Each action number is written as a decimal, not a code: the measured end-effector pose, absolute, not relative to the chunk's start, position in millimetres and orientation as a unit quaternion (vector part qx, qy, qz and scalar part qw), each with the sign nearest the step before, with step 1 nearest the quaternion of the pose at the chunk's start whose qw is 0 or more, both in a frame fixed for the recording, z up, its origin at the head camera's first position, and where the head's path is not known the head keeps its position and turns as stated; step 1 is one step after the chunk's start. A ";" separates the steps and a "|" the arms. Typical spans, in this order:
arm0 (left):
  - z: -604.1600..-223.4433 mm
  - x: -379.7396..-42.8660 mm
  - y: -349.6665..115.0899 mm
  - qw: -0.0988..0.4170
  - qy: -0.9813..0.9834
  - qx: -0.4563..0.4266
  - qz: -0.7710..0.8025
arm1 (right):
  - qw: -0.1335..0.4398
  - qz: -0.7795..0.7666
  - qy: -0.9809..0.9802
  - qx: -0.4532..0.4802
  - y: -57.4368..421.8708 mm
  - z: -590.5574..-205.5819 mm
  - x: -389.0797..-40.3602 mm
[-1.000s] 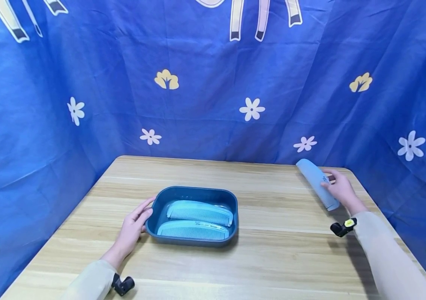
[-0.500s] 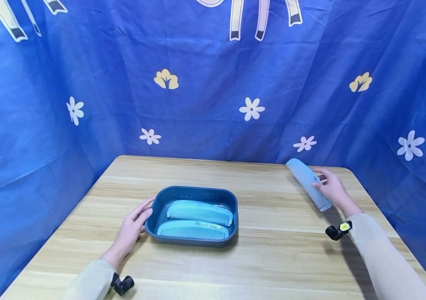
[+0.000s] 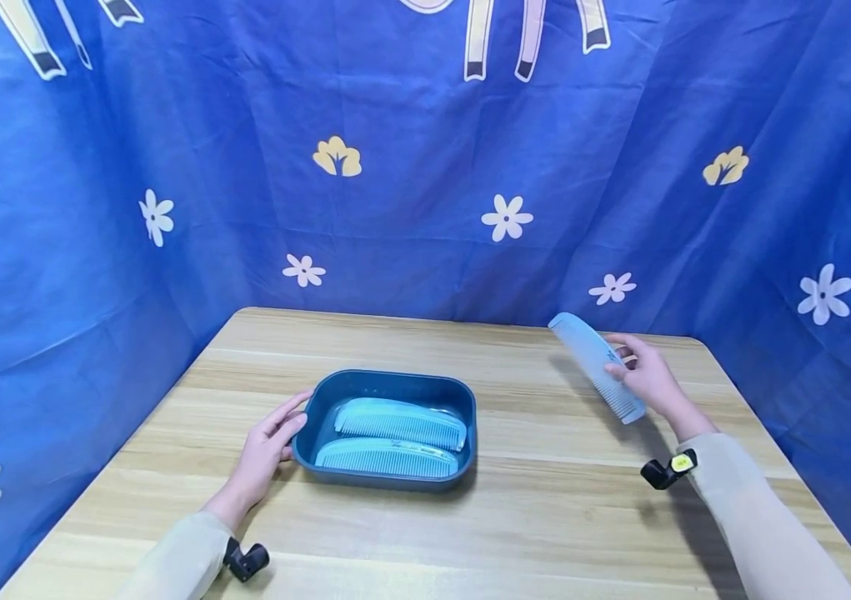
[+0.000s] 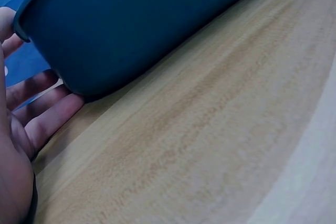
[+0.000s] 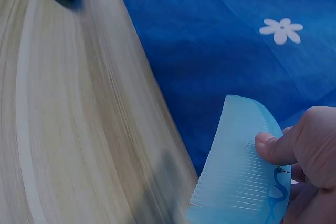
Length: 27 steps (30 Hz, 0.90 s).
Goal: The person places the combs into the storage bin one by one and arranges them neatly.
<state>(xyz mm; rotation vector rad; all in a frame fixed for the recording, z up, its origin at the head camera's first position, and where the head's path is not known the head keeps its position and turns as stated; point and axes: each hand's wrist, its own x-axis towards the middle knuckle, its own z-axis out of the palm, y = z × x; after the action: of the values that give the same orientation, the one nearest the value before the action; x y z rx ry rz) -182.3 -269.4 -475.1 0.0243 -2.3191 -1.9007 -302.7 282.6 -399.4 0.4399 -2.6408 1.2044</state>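
At the left of the table, my left hand (image 3: 260, 457) holds the left end of a dark blue plastic box (image 3: 466, 433). In the left wrist view its thumb is at the rim and its fingers (image 4: 55, 116) touch the lower outside corner. Two light blue combs lie inside, a far comb (image 3: 398, 422) and a near comb (image 3: 383, 458), teeth toward me. My right hand (image 3: 650, 379) pinches a third light blue comb (image 3: 590, 362) by its back, over the table's right side. The right wrist view shows the thumb flat on this comb (image 5: 239, 156), beside a printed blue bird.
The wood-grain table (image 3: 545, 525) is walled in by a blue cloth (image 3: 410, 208) with white flowers and animal legs. A dark wrist mount (image 3: 245, 561) is on the left sleeve, another dark mount (image 3: 667, 471) on the right. The comb's shadow falls on the table beneath it.
My right hand has carried its comb leftward over the table, away from the right edge. The left hand, the box and its two combs have stayed in place.
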 end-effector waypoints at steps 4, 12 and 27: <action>-474.0 -182.8 -270.0 0.063 -0.774 0.013 -0.629 | 0.103 0.425 -0.883 0.167 273.8 -397.7 -301.7; -473.8 -181.2 -269.7 0.064 -0.763 0.010 -0.644 | 0.082 0.445 -0.873 0.181 256.5 -393.9 -296.8; -474.4 -181.9 -270.5 0.068 -0.768 0.010 -0.637 | 0.063 0.459 -0.862 0.208 236.7 -381.1 -283.9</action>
<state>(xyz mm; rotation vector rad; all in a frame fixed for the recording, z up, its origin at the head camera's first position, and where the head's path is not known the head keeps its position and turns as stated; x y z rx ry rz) -181.9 -270.5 -474.4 0.0303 -2.3143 -1.9186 -283.9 236.7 -381.1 0.6280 -2.6044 1.3861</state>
